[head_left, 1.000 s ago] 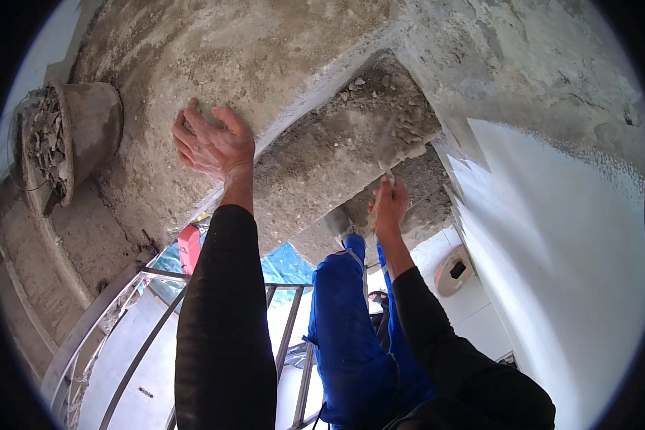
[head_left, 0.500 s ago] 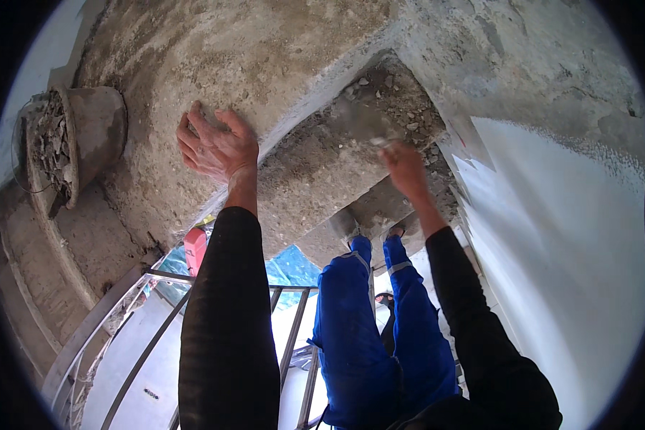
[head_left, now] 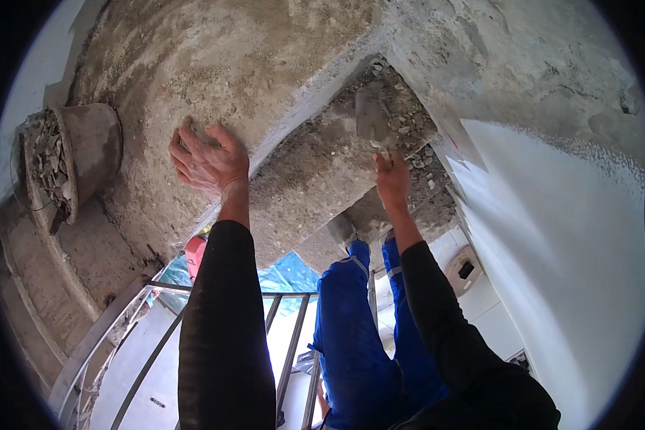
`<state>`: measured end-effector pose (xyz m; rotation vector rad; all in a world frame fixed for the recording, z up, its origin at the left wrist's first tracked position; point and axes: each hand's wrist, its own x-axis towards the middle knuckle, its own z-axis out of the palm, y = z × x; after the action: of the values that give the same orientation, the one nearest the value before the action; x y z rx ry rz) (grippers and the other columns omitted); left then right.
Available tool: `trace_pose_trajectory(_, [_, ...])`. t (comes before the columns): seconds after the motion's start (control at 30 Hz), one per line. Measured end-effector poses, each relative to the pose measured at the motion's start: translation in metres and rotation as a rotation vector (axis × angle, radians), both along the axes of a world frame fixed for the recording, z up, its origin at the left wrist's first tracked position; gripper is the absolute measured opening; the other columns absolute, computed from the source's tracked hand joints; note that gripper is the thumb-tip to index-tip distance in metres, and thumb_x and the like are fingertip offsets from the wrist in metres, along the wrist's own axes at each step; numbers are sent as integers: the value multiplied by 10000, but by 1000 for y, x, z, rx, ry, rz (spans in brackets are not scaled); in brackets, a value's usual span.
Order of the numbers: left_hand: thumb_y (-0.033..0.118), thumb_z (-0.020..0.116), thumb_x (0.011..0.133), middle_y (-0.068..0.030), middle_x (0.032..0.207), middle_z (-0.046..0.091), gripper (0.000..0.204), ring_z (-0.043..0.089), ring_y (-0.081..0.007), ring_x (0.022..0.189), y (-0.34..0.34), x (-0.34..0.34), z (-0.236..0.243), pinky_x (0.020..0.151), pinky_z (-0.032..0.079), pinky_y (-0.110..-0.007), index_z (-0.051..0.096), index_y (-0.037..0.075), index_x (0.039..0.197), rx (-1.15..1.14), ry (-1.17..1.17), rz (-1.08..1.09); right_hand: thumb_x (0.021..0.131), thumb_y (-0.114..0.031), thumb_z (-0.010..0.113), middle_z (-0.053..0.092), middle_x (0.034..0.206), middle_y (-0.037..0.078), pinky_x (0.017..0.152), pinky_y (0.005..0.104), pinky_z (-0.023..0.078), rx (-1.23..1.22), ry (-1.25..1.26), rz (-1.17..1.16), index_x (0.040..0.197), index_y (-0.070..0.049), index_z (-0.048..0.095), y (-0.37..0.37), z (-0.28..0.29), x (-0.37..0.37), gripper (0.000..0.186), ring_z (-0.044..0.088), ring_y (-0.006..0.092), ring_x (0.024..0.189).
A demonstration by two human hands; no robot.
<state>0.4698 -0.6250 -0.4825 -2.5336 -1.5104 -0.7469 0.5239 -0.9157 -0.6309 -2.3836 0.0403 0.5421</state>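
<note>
My right hand [head_left: 394, 183] is closed round the handle of a trowel [head_left: 370, 113]. Its dull grey blade points away from me over a rough step, beside loose rubble [head_left: 406, 120] in the corner by the wall; whether the blade touches the surface I cannot tell. On the raised concrete slab [head_left: 265, 72] to the left, my left hand [head_left: 211, 161] rests palm down. Its fingers are spread and slightly bent, and it holds nothing.
A dirty bucket [head_left: 97, 143] full of broken rubble lies tilted at the far left, above curving steps [head_left: 68, 251]. A metal railing [head_left: 294, 337] stands near my legs. Below are a blue sheet [head_left: 288, 274] and a red object [head_left: 194, 256]. A partly white wall [head_left: 545, 236] rises on the right.
My right hand has come slightly left and down, and the trowel, blurred before, now shows clearly. My left hand keeps its place on the slab.
</note>
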Motion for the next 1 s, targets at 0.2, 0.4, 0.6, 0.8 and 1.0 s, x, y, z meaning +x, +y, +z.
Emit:
trace_pose_trajectory(0.2, [368,557,894,-113,1325,573,446,524,-335,1271,3,-7,-1,1070,380,-518,644,159,1279,24,30,22,959,-377,680,717,1014,243,842,553,537,27,-101,-152,1207,-76,667,18,25,-49,391,672,487,971])
trace_pose_trajectory(0.4, [373,564,894,-117,1336,571,455,524,-338,1274,3,-4,1,1071,379,-515,640,159,1288,-6,-1,2,971,-346,674,712,1010,244,839,545,542,-28,49,-18,1153,-38,661,10,24,-5,359,687,462,931])
trace_pose_trajectory(0.6, [372,556,900,-115,1336,570,461,521,-338,1281,-1,-2,0,1067,378,-511,633,153,1299,-4,22,15,991,-345,657,715,937,232,772,549,539,238,46,-227,1137,-47,652,-27,28,-67,332,684,483,900])
trace_pose_trajectory(0.8, [379,556,898,-113,1348,559,466,508,-341,1295,4,-8,5,1069,374,-518,621,166,1308,14,30,18,991,-374,640,697,972,271,776,573,518,-16,157,78,1170,-49,656,-8,24,-6,371,660,520,928])
trace_pose_trajectory(1.0, [384,570,892,-113,1362,550,483,505,-344,1299,-2,-1,-2,1070,371,-521,615,169,1323,-27,10,18,990,-336,627,698,991,266,815,572,531,78,-126,6,1256,-71,613,12,3,-6,376,669,508,951])
